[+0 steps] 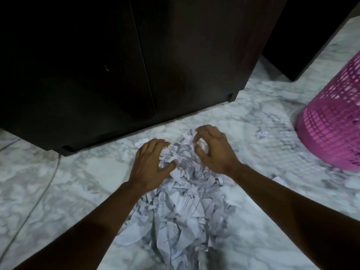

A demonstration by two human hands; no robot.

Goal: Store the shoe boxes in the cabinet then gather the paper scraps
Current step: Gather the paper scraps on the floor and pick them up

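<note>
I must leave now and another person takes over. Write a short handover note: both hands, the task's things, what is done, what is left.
Left hand: spread, fingers curled into the paper pile.
Right hand: fingers curled, clawing scraps at the pile's far end.
Cabinet: doors shut; no shoe boxes in view, so they seem stored.
Left: strays, one scrap near the pink basket, another by the cabinet.

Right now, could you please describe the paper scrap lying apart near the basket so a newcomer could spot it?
Start at the pink basket standing on the marble floor at the right. Just left of its base lies one stray scrap, small, white and crumpled with dark print. Unlike the main pile under the hands, it sits alone on bare floor.
</note>
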